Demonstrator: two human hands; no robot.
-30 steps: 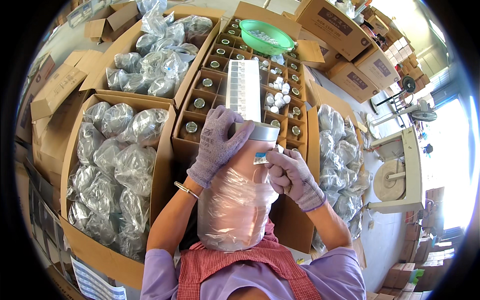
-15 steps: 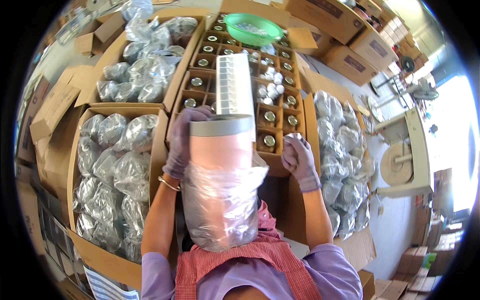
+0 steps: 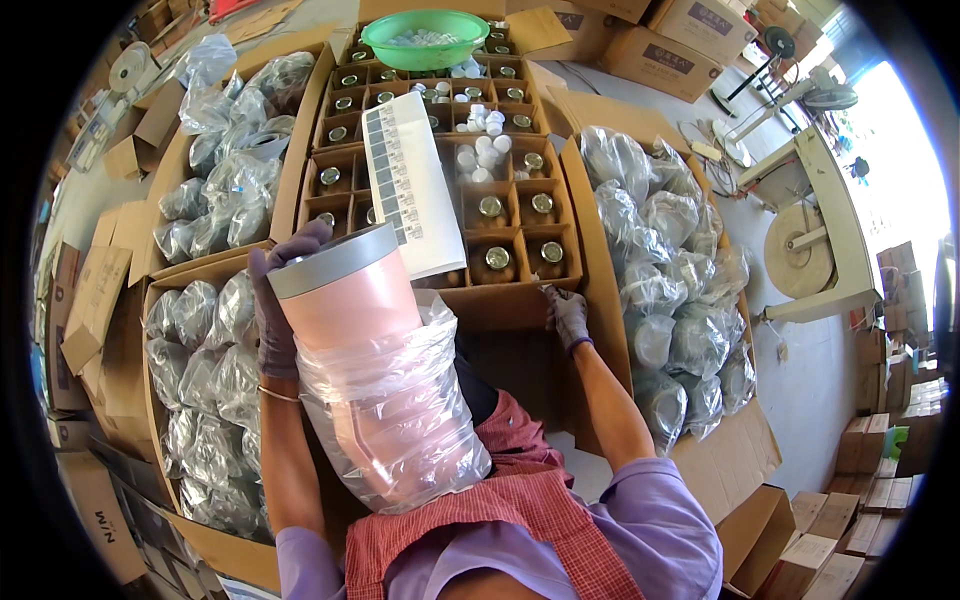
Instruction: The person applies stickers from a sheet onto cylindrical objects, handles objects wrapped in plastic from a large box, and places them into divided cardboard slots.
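Observation:
My gloved left hand [image 3: 282, 300] grips a large pink tumbler [image 3: 352, 310] with a grey rim, tilted in my lap. Its lower part sits in a crumpled clear plastic bag [image 3: 395, 410]. My gloved right hand [image 3: 567, 315] is at the front edge of the divided carton [image 3: 500, 300], fingers curled; what is in them, if anything, is unclear. The carton holds upright bottles with silver tops [image 3: 496, 258]. A white label sheet [image 3: 420, 190] lies on it, beside small white caps [image 3: 482, 158].
A green basin [image 3: 423, 32] sits at the carton's far end. Cartons of bagged items [image 3: 670, 300] flank it on both sides. Stacked boxes [image 3: 665, 60], a standing fan [image 3: 822, 92] and a pale machine frame [image 3: 810, 230] stand at back and right.
My right hand has left the tumbler's small sticker and moved out to the carton edge. My left hand has turned and tilted the tumbler leftward. The view has shifted.

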